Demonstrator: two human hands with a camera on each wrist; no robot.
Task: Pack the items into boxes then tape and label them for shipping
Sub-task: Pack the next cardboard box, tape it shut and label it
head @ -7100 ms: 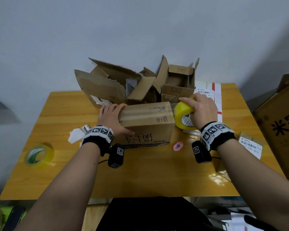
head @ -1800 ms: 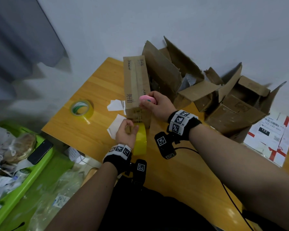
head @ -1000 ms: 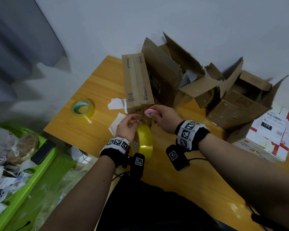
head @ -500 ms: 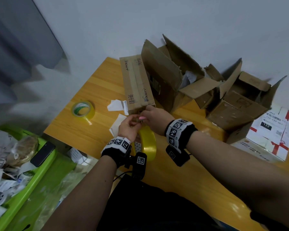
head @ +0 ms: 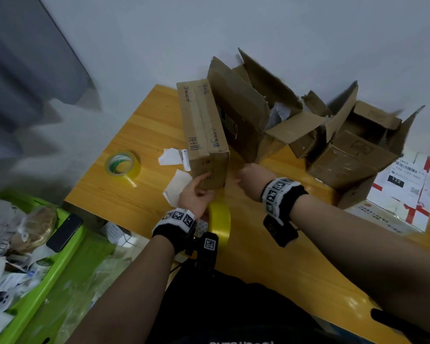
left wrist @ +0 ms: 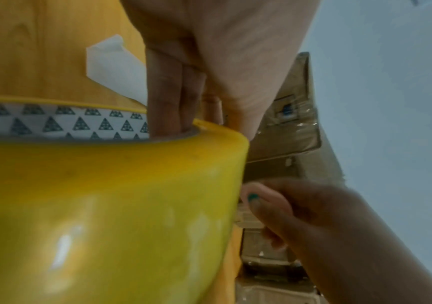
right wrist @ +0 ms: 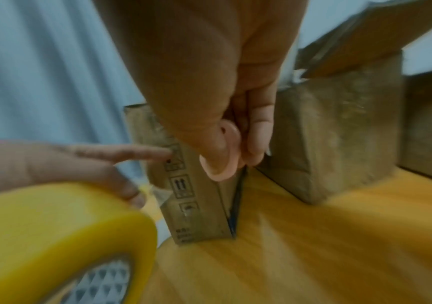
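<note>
My right hand (head: 250,175) has pulled back from the box (head: 205,135), fingers pinching the pink cutter (right wrist: 222,152). My left hand (head: 195,197) still grips the yellow tape roll (head: 219,219), one finger on the box.

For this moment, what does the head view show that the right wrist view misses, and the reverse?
Only the head view shows the second tape roll lying on the table, the open boxes and the shipping labels. Only the right wrist view shows the pink cutter gripped in the right hand. Both show the yellow tape roll in the left hand against the closed box.
</note>
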